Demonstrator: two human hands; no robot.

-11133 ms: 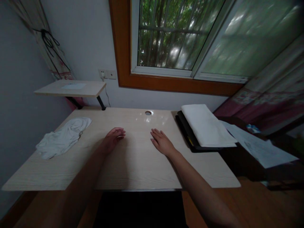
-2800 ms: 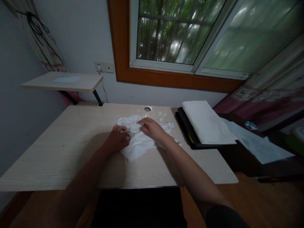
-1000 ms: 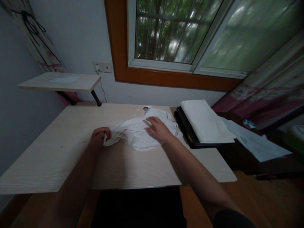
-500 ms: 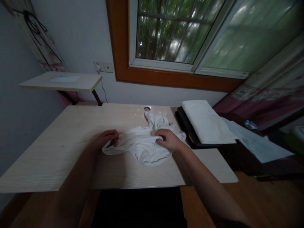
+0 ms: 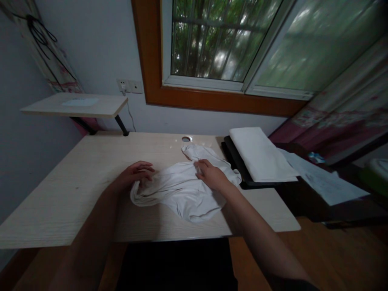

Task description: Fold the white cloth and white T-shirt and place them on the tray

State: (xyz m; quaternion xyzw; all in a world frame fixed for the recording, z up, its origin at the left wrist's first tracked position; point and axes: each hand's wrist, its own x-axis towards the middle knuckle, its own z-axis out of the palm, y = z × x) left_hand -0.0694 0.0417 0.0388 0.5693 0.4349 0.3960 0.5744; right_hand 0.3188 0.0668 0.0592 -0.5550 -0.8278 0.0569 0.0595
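A crumpled white garment (image 5: 184, 190), which looks like a shirt, lies spread on the light wooden desk (image 5: 91, 161). My left hand (image 5: 135, 176) is at the garment's left end, its fingers stretched out and apart at the edge of the cloth. The fingertips rest at an opening there, whose rim curls round below them. Near the garment's upper middle, my right hand (image 5: 210, 173) has its fingers curled closed on a fold. A bunched part of the cloth reaches back behind the right hand, close to the round hole (image 5: 186, 139) in the desk.
To the right, a folded white cloth or sheet (image 5: 260, 155) lies on a black case-like object (image 5: 232, 155) at the desk's edge. Papers (image 5: 324, 178) lie further right on a dark surface. A raised shelf (image 5: 106, 106) stands at the back left, below the wall socket (image 5: 129, 86).
The garment is spread wider, its front edge nearer me. My left hand's fingers have straightened from a curl. The right hand has shifted slightly left and away from me. The view has tilted a little.
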